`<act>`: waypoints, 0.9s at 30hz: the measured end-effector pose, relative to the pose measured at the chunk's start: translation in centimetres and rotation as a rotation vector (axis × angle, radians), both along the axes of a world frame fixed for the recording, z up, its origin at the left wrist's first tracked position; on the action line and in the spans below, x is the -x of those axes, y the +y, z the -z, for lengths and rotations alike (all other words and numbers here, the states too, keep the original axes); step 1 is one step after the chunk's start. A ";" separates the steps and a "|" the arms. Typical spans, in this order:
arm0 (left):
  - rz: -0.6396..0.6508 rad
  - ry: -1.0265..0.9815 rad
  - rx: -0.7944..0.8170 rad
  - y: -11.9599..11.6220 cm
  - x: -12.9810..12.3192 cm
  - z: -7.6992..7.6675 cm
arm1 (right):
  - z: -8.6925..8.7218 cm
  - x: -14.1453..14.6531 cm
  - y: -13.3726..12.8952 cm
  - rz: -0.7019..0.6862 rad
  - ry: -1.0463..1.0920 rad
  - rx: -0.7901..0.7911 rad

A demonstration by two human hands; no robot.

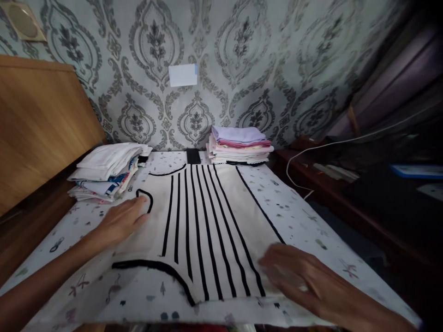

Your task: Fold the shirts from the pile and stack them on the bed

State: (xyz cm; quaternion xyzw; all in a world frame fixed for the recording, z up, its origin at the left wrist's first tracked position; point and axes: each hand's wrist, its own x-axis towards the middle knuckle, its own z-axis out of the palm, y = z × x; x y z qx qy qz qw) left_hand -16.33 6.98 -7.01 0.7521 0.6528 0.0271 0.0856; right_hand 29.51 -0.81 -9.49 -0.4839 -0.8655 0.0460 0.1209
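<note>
A white sleeveless top (209,226) with black stripes and black edging lies spread on the patterned cloth, its neck end to the left and its hem to the right. My left hand (126,219) rests on the shoulder end beside the black-edged neckline, fingers stretched out flat. Over the lower right corner near the hem is my right hand (294,276), somewhat blurred, its thumb apart from the fingers. I see nothing gripped in it; whether it presses on the fabric is hard to tell.
Folded white and blue clothes (107,170) are stacked at the back left. Another folded pile (240,145), lilac on top, stands against the wall. Wooden furniture (44,124) borders the left. A white cable (325,145) hangs over the dark furniture at right.
</note>
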 end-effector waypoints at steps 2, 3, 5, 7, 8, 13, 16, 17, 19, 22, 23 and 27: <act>0.139 -0.098 -0.079 2.6 -3.8 0.7 | -1.3 3.9 3.5 -0.139 0.051 0.163; 0.217 -0.147 -0.087 4.0 -5.8 1.3 | -1.5 6.0 5.5 -0.175 0.082 0.163; 0.337 -0.192 -0.077 6.4 -9.4 2.6 | -0.9 9.9 9.7 -0.209 0.129 0.124; 0.377 -0.176 -0.054 8.3 -11.3 3.8 | 0.8 12.6 13.3 -0.239 0.137 0.095; 0.366 -0.157 -0.046 9.1 -11.5 4.4 | 1.8 13.3 14.8 -0.230 0.115 0.098; 0.145 -0.060 -0.050 11.1 -5.0 6.5 | 5.5 9.1 19.8 -0.109 0.033 0.059; 0.049 0.052 -0.095 11.8 -0.3 7.6 | 5.7 4.5 22.4 0.063 0.031 -0.015; 0.039 0.075 -0.111 12.0 0.6 7.9 | 5.6 3.4 23.3 0.114 0.023 -0.025; 0.018 0.090 -0.146 12.4 1.3 8.0 | 5.2 2.0 25.1 0.190 0.004 -0.026; -0.017 0.093 -0.202 13.7 0.6 7.4 | 4.5 1.8 28.1 0.273 -0.008 -0.023; -0.017 0.090 -0.209 14.3 0.2 7.0 | 4.3 2.0 29.1 0.304 -0.010 -0.021; 0.036 0.075 -0.130 17.8 -0.3 5.1 | 4.0 2.8 32.6 0.374 -0.043 0.029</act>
